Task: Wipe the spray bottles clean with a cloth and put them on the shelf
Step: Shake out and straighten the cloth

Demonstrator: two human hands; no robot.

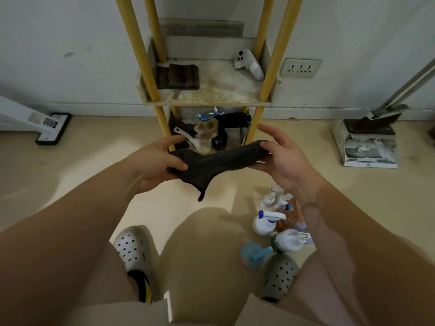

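While both hands (160, 162) (286, 158) grip a dark cloth (211, 164), beige floor (94, 156) under yellow-posted shelf (207, 103).

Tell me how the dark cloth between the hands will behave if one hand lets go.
Probably floppy: the dark cloth sags between the left hand and right hand, a corner dangling below. Likely light, since thumb-and-finger pinches hold it. It should drape, not slip, from the remaining hand.

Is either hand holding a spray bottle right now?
No: the left hand and the right hand both grip the dark cloth, while the spray bottles sit on the floor.
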